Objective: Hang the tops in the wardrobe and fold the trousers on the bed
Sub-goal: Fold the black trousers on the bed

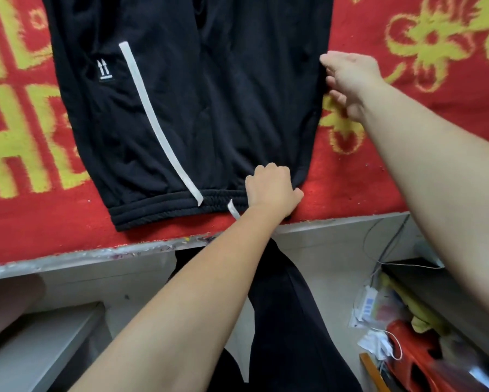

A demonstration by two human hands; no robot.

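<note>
Black trousers [198, 108] with a white diagonal stripe and a small white arrow logo lie spread flat on the bed, waistband toward me near the bed's front edge. My left hand [271, 189] grips the waistband at its right corner, fingers curled over the cloth. My right hand [350, 80] pinches the trousers' right side edge farther up, with the thumb on top. A white drawstring end [234, 210] sticks out by my left wrist. No tops or wardrobe are in view.
The bed wears a red blanket [407, 171] with yellow patterns. Its pale front edge [96, 253] runs across the frame. Below it, dark cloth [288, 321] hangs down. Bags, cables and a red object [413, 349] crowd the floor at lower right.
</note>
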